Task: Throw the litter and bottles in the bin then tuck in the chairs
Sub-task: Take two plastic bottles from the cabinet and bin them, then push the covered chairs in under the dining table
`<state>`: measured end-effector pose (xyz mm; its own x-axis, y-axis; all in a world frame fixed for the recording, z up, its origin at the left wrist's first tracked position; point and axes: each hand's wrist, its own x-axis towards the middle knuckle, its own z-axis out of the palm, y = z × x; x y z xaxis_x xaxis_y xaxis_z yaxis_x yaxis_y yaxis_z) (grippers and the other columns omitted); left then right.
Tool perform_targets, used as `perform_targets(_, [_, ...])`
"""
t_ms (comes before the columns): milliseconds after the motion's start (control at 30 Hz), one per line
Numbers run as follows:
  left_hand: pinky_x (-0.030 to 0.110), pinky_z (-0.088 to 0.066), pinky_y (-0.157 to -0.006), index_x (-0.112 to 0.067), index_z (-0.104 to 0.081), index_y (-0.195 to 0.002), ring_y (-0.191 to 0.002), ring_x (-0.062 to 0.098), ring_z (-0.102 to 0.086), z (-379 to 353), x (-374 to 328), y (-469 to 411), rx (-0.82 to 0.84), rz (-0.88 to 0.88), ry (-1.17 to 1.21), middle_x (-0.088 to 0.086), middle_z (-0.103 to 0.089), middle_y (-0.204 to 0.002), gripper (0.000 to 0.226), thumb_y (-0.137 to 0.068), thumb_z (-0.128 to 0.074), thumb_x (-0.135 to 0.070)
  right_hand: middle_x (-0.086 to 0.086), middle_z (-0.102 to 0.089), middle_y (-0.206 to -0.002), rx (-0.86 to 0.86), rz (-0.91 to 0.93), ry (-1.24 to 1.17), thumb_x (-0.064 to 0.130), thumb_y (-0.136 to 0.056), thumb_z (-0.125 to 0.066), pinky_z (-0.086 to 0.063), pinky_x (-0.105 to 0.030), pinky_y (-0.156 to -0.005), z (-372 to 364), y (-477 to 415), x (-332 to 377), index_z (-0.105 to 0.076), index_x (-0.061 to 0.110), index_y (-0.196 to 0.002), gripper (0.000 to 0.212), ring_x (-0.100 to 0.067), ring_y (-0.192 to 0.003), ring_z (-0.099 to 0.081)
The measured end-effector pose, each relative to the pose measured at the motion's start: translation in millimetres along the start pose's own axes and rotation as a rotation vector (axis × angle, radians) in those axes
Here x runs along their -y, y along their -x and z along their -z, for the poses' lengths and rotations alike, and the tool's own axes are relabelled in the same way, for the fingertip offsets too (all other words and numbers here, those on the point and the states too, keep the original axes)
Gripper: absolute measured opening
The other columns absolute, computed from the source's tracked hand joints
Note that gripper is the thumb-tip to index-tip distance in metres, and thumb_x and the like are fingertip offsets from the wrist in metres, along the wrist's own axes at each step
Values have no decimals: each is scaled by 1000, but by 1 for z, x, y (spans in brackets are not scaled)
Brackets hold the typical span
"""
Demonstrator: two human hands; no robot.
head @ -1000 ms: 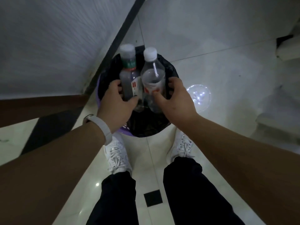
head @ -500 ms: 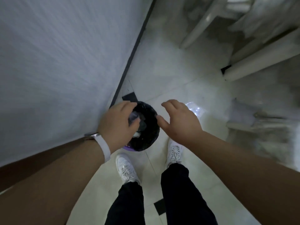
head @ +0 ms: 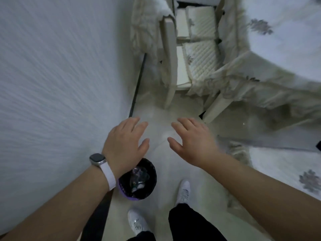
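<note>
A small purple bin (head: 139,181) with a black liner stands on the floor by the wall, just below my left wrist. Clear plastic bottles (head: 139,176) lie inside it. My left hand (head: 126,145) hovers above and beyond the bin, fingers apart, holding nothing. At the same height to its right, my right hand (head: 192,141) is spread and empty too. Ahead stands a cream chair (head: 180,54) with a quilted seat cushion, pulled out from the table (head: 284,37).
A white textured wall (head: 60,75) runs along the left. The table carries a white flowered cloth that hangs down on the right. Another cloth-covered surface (head: 295,171) sits at the right edge. My white shoes (head: 184,190) stand on the pale tiled floor.
Both hands let go of the two bottles, which now lie in the bin. The hands rose and spread open. The view lifted from the bin toward the chair and table.
</note>
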<state>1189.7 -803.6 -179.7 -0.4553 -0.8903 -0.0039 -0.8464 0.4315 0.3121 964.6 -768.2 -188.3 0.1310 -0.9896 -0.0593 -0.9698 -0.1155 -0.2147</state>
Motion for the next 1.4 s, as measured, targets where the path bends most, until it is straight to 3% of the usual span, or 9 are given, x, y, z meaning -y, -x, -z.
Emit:
perform_targets(167, [46, -52, -87, -11, -64, -125, -113, 35, -60, 29, -57, -34, -69, -52, -80, 16, -62, -126, 51, -87, -48, -42, -7, -58, -132, -45, -26, -3, 57, -91, -38, -43, -43, -99, 47, 2, -58, -59, 17, -128, 59, -28, -126, -49])
perform_targets(533, [47, -55, -79, -12, -65, -123, -109, 35, -61, 74, -127, -110, -147, -166, -179, 15, -62, -126, 52, -85, -48, -43, -4, -63, -120, -211, -109, 7, 57, -85, -42, -47, -40, -90, 129, 3, -133, -65, 18, -117, 55, -28, -114, -57])
perform_targets(700, [53, -55, -80, -11, -66, -120, -112, 38, -61, 89, -115, -146, -190, -205, -198, 18, -62, -126, 49, -86, -49, -42, 0, -59, -127, -188, -144, 42, 61, -86, -35, -43, -39, -94, 158, -27, -142, -62, 25, -119, 56, -26, -119, -53])
perform_targets(967, [45, -53, -85, -13, -65, -121, -113, 33, -59, 96, -63, -243, -254, -213, -148, 13, -62, -125, 44, -87, -56, -40, -3, -58, -132, -168, -101, 114, 57, -89, -41, -43, -41, -96, 182, -133, -143, -59, 21, -126, 54, -27, -120, -53])
perform_targets(1100, [41, -50, -83, -14, -63, -122, -113, 31, -59, 113, -31, -297, -282, -156, -135, 10, -62, -124, 47, -87, -47, -42, 0, -44, -147, -115, -71, 147, 58, -94, -38, -31, -39, -108, 200, -194, -139, -48, 25, -139, 56, -23, -135, -38])
perform_targets(1200, [42, -49, -84, -16, -63, -121, -110, 32, -60, 127, -5, -328, -297, -142, -139, 9, -63, -122, 47, -86, -45, -42, 1, -49, -143, -185, -76, 155, 61, -91, -28, -35, -39, -106, 209, -228, -131, -50, 25, -136, 61, -21, -132, -42])
perform_targets(1400, [45, -50, -86, -15, -61, -125, -110, 31, -60, 139, 31, -373, -309, -152, -130, 11, -62, -125, 48, -87, -48, -41, 1, -52, -139, -209, -87, 113, 61, -91, -34, -38, -40, -103, 207, -281, -129, -52, 25, -134, 58, -22, -129, -47])
